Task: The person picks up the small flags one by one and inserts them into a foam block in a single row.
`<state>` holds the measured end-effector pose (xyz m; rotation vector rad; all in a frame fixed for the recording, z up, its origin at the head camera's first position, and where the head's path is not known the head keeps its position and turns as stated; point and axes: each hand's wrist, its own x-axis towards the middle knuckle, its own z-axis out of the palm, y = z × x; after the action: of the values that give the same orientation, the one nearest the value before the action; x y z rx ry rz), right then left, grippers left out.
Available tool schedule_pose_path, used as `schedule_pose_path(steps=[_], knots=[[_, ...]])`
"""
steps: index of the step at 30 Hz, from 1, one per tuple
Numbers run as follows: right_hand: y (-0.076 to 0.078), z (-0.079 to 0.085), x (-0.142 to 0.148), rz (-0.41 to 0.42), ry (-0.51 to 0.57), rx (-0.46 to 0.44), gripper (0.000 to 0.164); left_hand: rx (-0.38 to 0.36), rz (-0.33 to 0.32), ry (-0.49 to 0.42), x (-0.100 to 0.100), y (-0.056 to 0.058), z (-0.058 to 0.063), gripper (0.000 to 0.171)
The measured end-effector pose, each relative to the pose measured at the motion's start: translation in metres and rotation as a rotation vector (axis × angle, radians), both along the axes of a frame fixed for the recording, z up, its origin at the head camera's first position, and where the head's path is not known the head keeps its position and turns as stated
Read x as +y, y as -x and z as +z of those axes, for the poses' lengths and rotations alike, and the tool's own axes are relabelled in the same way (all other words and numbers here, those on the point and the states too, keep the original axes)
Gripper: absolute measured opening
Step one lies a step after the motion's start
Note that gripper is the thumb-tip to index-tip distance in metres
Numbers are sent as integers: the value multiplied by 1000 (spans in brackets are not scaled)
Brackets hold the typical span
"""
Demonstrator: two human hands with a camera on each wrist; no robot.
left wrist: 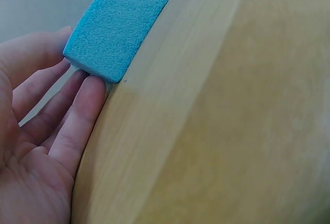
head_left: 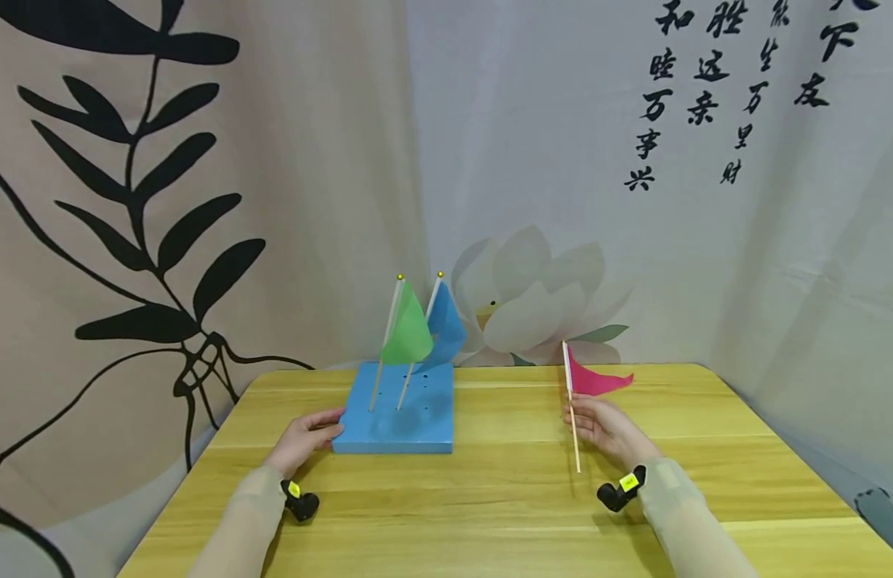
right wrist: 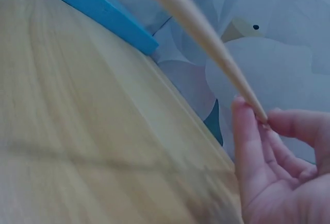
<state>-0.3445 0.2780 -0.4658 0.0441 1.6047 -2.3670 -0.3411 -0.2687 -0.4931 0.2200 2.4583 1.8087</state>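
My left hand (head_left: 306, 440) holds the left edge of a blue foam block (head_left: 432, 429) on the table, thumb and fingertips against its near-left corner. In the left wrist view the fingers (left wrist: 77, 126) meet the end of the block. Two small flags stand in the block: a green flag (head_left: 405, 333) and a blue flag (head_left: 448, 327) behind it, both gold-tipped. Several small holes dot its top. Off to the right, my right hand (head_left: 608, 427) pinches the wooden stick of a pink pennant flag (head_left: 594, 376), held nearly upright. In the right wrist view the stick (right wrist: 206, 44) points toward the camera.
Under everything is a light wooden table (head_left: 504, 506). A printed cloth curtain (head_left: 330, 160) with dark leaves and writing hangs right behind its far edge. Each wrist wears a black camera (head_left: 299, 504) with a yellow label.
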Motion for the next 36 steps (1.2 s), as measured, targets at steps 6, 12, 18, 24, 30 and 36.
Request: schedule_pose_path(steps=[6,12,18,24,30,36], knots=[[2,9,-4,-84,12,60,19,-1,5,2,0,1,0,54],[2,15,-8,-167,58,98,17,0,9,9,0,1,-1,55],[4,20,-11,-194,82,151,21,0,-11,5,-1,1,-1,55],[9,35,-18,-179,97,240,19,-1,1,-3,-1,1,-1,55],[14,46,-24,-180,98,287,19,-7,9,-7,-1,2,-1,56],[18,52,-26,-183,77,298,19,-2,-3,1,-1,2,-1,56]])
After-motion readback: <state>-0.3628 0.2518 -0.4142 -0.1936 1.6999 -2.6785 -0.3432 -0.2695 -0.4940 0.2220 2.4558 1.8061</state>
